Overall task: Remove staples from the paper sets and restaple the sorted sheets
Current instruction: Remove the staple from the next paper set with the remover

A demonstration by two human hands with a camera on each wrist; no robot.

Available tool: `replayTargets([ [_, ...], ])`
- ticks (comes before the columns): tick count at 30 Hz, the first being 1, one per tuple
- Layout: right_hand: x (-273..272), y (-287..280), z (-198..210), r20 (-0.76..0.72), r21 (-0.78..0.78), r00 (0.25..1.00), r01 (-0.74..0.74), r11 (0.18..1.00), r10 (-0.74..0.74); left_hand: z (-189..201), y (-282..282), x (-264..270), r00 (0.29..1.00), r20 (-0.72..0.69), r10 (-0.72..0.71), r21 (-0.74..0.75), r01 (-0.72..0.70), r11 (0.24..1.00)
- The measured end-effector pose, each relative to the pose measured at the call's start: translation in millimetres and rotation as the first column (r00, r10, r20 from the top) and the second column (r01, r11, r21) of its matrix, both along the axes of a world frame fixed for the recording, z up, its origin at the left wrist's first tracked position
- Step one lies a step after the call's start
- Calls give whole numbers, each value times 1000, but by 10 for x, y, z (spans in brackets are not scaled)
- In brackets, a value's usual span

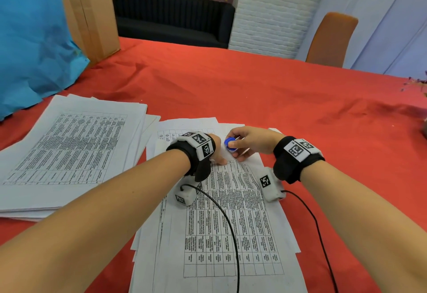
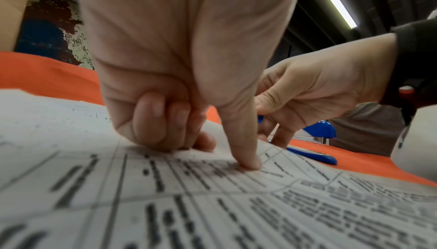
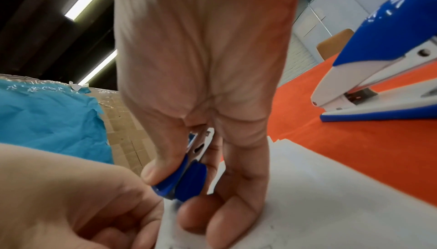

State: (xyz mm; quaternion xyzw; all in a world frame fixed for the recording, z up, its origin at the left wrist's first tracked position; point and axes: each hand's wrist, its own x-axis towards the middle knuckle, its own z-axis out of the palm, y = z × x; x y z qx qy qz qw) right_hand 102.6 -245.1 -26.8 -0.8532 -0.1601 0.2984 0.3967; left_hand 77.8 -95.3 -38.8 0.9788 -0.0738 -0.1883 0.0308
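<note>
A printed paper set (image 1: 233, 223) lies on the red tablecloth in front of me. My left hand (image 1: 217, 157) rests on its top edge. The thumb (image 2: 248, 161) presses the sheet while the curled fingers (image 2: 160, 126) pinch a raised flap of paper against it. My right hand (image 1: 238, 147) grips a small blue staple remover (image 1: 231, 145) between thumb and fingers, right beside the left hand at the set's top corner. In the right wrist view the remover (image 3: 189, 178) points down at the paper (image 3: 319, 206). Whether its claws touch a staple is hidden.
A blue and white stapler (image 3: 383, 62) sits on the cloth just right of the right hand. A thick stack of printed sheets (image 1: 69, 149) lies to the left. A blue bag (image 1: 30, 38) and cardboard box (image 1: 92, 15) stand far left, and an orange chair (image 1: 330, 38) beyond the table.
</note>
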Motion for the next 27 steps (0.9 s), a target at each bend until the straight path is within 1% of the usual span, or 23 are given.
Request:
replayTargets([
  [3, -12, 26, 62, -12, -35, 1000, -27, 999, 27, 3, -10, 0, 1000, -10, 4, -17, -5, 1000],
  [7, -2, 88, 143, 28, -127, 997, -74, 989, 78, 33, -9, -32, 1000, -11, 1, -11, -1, 1000],
  [8, -4, 112, 160, 41, -156, 994, -90, 984, 97, 31, -9, -31, 1000, -1, -21, -8, 21, 1000],
  [11, -13, 220, 224, 79, -297, 977, -167, 940, 199, 17, 10, -21, 993, 26, -111, -25, 111, 993],
  [13, -19, 279, 317, 88, -379, 962, -207, 902, 258, 2, 38, -23, 993, 38, -110, -57, 112, 992],
  [15, -10, 261, 455, 107, -364, 965, -187, 912, 241, 18, 49, -40, 997, 30, -78, -26, 79, 997],
  [18, -7, 145, 693, 203, -306, 967, -90, 948, 157, 95, 51, -71, 999, -35, -33, 8, 33, 999],
  [20, -37, 82, 779, 214, -233, 968, -76, 969, 127, 125, 67, -77, 998, -65, -6, -41, 3, 999],
  [21, -60, 66, 797, 196, -170, 973, -87, 982, 121, 116, 100, -67, 997, -75, 22, -96, -30, 995],
  [22, -90, 59, 803, 173, -99, 978, -102, 990, 118, 101, 148, -68, 991, -115, 74, -209, -97, 973],
  [23, -119, 57, 798, 155, -33, 981, -114, 993, 118, 80, 194, -67, 964, -227, 135, -420, -223, 880],
  [24, -146, 58, 786, 148, 21, 982, -122, 992, 117, 63, 232, -88, 895, -415, 165, -637, -416, 650],
  [25, -175, 77, 777, 154, 53, 981, -131, 990, 121, 56, 254, -121, 817, -563, 121, -749, -567, 343],
  [26, -200, 119, 759, 175, 55, 976, -139, 989, 127, 69, 278, -150, 768, -638, 64, -764, -641, 72],
  [27, -237, 185, 752, 220, 22, 965, -150, 988, 141, 81, 302, -184, 729, -685, -6, -720, -677, -152],
])
